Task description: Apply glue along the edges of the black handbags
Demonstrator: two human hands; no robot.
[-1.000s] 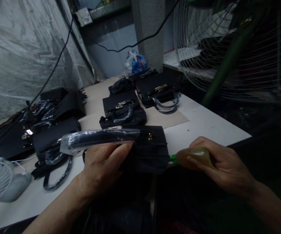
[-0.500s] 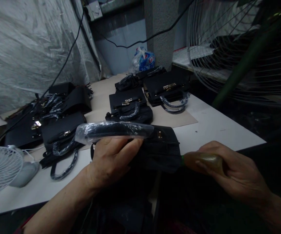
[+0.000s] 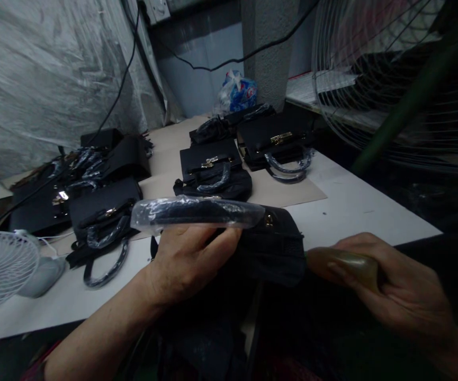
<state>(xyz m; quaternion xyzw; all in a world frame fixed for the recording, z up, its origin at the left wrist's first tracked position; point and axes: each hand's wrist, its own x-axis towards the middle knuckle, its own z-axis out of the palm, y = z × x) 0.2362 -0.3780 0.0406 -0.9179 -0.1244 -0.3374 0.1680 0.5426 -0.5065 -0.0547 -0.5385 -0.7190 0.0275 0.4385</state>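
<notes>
Stretching back, a white table (image 3: 361,211) is bearing black handbags (image 3: 192,156) — at its near edge, another black bag (image 3: 276,250) is being gripped by the left hand (image 3: 191,262), while the right hand (image 3: 405,288) is clutching an amber handle (image 3: 351,258) at the bag's end.

I could pass my right hand (image 3: 403,291) over the bare table (image 3: 366,203) beyond it. Farther ahead, bags (image 3: 195,154) crowd both sides of an open strip of card (image 3: 167,151); the small fan (image 3: 8,270) bars the left, the big fan (image 3: 403,98) the far right.
</notes>
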